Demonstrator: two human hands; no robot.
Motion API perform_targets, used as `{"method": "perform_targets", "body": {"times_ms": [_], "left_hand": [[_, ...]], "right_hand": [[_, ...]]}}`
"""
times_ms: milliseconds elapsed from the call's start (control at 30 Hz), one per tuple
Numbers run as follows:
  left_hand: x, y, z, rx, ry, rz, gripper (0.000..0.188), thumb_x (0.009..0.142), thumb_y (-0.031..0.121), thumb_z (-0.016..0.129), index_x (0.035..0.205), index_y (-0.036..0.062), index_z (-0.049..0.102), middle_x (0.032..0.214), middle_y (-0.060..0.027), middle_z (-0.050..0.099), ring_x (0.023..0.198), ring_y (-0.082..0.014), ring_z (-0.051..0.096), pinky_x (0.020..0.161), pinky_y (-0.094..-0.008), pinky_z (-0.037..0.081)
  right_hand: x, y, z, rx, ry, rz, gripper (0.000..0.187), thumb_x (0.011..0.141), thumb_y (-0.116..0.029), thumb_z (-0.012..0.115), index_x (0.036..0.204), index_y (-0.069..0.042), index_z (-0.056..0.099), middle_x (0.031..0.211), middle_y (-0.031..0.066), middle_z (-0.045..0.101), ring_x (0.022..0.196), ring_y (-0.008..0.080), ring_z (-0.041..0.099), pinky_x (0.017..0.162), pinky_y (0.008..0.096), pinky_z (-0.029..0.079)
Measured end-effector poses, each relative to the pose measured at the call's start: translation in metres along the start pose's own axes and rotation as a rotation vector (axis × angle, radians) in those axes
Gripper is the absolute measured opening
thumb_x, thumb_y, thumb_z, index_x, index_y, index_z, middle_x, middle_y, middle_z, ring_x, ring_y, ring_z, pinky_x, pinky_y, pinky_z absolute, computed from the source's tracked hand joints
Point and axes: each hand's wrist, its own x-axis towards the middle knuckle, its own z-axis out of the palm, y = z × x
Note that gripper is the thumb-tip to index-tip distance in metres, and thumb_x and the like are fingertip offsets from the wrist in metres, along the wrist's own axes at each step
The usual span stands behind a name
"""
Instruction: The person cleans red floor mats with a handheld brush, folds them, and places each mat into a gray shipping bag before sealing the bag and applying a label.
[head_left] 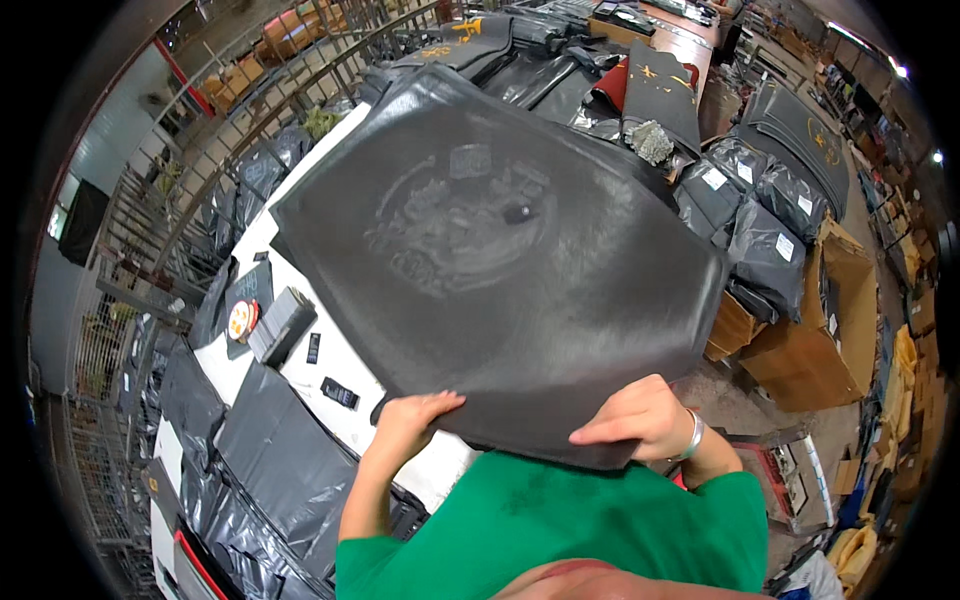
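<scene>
A large black mat [590,320] with a smooth, slightly shiny face spreads out in front of me, partly over a white table [352,428]. Faint circular markings show on its far half, along with a small dark spot. At the mat's near left edge my left hand [412,422] is closed on the rim, fingers on top. My right hand [645,418], with a silver bracelet at the wrist, pinches the near right edge, which bends down by my green shirt. The undersides of both grips are hidden.
Left on the table lie a stack of dark cards [282,326], a small black device [340,393] and dark plastic-wrapped packages [280,440]. An open cardboard box [815,340] and more wrapped packages [765,245] stand to the right. Metal railings [150,230] run along the left.
</scene>
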Motion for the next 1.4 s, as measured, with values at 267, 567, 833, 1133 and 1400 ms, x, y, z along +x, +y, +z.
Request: {"method": "perform_targets", "body": {"times_ms": [267,567,833,1133,1400], "left_hand": [[0.049,-0.058,-0.037,0.046,0.707,-0.233,0.047,0.072,-0.001,0.057,0.118,0.0026,0.049,0.116,-0.0158,0.052,0.110,-0.0289,0.049,0.093,-0.0353,0.038],[0.230,-0.169,0.050,0.408,0.160,-0.086,0.052,0.084,0.039,0.049,0.130,0.0179,0.039,0.136,-0.0075,0.036,0.127,-0.0274,0.031,0.101,-0.0494,0.024],[0.276,-0.202,0.127,0.273,-0.029,-0.082,0.054,0.086,0.049,0.042,0.132,0.0225,0.037,0.140,-0.0050,0.030,0.131,-0.0259,0.021,0.105,-0.0516,0.012],[0.277,-0.180,0.100,0.304,0.030,-0.084,0.048,0.080,0.030,0.055,0.124,0.0132,0.046,0.133,-0.0104,0.040,0.125,-0.0271,0.033,0.103,-0.0445,0.026],[0.161,-0.082,0.109,0.067,0.134,-0.012,0.041,0.062,0.011,0.059,0.102,0.0017,0.053,0.097,-0.0194,0.057,0.093,-0.0354,0.054,0.081,-0.0414,0.043]], "right_hand": [[0.006,0.125,-0.032,0.591,1.200,0.747,0.025,0.073,-0.011,0.069,0.090,0.002,0.056,0.086,0.0054,0.060,0.078,0.0135,0.056,0.075,0.0270,0.045],[-0.167,0.247,-0.096,0.496,1.631,0.605,0.035,0.079,-0.015,0.063,0.109,0.000,0.054,0.109,0.0069,0.056,0.096,0.0203,0.054,0.085,0.0332,0.042],[-0.290,0.290,0.046,0.741,1.286,1.121,0.048,0.074,-0.024,0.067,0.113,-0.002,0.052,0.111,0.0112,0.056,0.102,0.0269,0.053,0.090,0.0423,0.040],[-0.259,0.242,0.137,1.465,0.916,1.492,0.068,0.077,-0.042,0.062,0.132,-0.012,0.034,0.132,0.0110,0.040,0.118,0.0288,0.042,0.092,0.0445,0.040],[-0.114,0.067,-0.025,1.012,1.384,0.285,0.056,0.080,-0.030,0.053,0.125,-0.001,0.040,0.122,0.0139,0.047,0.107,0.0284,0.048,0.089,0.0425,0.040]]}}
